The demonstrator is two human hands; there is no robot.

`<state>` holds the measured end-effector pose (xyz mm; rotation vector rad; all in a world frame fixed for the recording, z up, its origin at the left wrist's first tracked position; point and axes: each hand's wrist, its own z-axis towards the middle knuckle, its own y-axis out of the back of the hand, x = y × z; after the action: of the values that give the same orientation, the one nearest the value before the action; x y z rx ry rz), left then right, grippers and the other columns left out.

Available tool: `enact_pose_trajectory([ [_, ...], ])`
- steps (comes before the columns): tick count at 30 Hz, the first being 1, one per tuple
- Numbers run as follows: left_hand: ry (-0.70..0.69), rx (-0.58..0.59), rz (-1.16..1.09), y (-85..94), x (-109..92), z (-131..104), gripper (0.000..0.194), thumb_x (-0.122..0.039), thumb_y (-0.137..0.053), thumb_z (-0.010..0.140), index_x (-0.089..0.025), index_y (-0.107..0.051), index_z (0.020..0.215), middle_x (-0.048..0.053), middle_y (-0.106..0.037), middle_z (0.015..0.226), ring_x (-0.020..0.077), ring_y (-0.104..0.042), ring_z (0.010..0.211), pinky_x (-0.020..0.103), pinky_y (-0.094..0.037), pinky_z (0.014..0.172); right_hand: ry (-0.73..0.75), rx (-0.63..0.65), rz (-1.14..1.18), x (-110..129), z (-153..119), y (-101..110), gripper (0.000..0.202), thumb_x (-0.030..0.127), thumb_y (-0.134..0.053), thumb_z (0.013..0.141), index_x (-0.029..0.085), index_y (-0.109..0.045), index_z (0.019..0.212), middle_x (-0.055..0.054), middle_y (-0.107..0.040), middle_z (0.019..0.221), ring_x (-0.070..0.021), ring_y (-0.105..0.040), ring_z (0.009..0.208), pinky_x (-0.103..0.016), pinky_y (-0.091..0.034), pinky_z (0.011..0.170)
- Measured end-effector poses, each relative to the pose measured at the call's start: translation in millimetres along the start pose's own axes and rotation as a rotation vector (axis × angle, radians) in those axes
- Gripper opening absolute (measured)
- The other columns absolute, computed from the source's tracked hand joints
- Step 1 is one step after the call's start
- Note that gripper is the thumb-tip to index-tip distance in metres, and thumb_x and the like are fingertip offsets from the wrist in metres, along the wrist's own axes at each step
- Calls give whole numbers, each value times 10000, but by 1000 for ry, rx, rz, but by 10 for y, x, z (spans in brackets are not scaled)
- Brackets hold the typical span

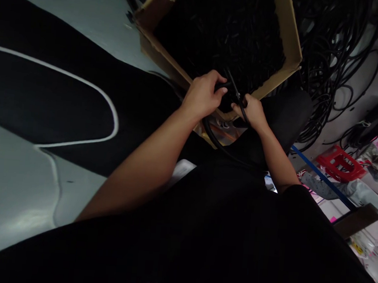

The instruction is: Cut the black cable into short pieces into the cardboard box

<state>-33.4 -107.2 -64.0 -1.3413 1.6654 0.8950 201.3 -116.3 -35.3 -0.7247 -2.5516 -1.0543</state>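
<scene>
My left hand (204, 92) is closed with thumb and fingers pinched on a black hose (213, 139), which trails below the hand and across my lap. My right hand (252, 111) grips the dark handles of a pair of scissors (238, 94). Their narrow blades point up and left, close to the hose end at my left fingertips. Dim light hides whether blade and hose touch. Both hands are over the near corner of an open cardboard box (290, 40), which holds a dark heap of short black pieces (230, 27).
Loose coils of black hose (329, 61) lie on the floor right of the box. A tied black bundle (374, 117) and a red plastic crate (341, 162) are farther right, near a blue bar (323, 176). My dark-clothed leg (140, 94) stretches out on the left.
</scene>
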Motion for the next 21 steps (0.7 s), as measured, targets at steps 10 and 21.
enact_pose_trajectory([
  [10, 129, 106, -372, -22, 48, 40, 358, -499, -1024, 1083, -255, -800, 1218, 86, -885, 1062, 294, -911, 1096, 450, -788, 1077, 2, 46, 79, -82, -54, -65, 515, 715, -797, 1154, 266, -704, 1388, -172, -881, 1369, -417, -860, 1337, -636, -690, 1266],
  [21, 211, 127, -398, -39, -23, 14, 505, -542, -1082, 1055, -266, -663, 1108, 36, -872, 997, 254, -923, 1063, 353, -778, 967, -6, 92, 243, -102, -202, -101, 655, 721, -895, 1096, 241, -686, 1489, -168, -855, 1399, -417, -851, 1325, -656, -680, 1297],
])
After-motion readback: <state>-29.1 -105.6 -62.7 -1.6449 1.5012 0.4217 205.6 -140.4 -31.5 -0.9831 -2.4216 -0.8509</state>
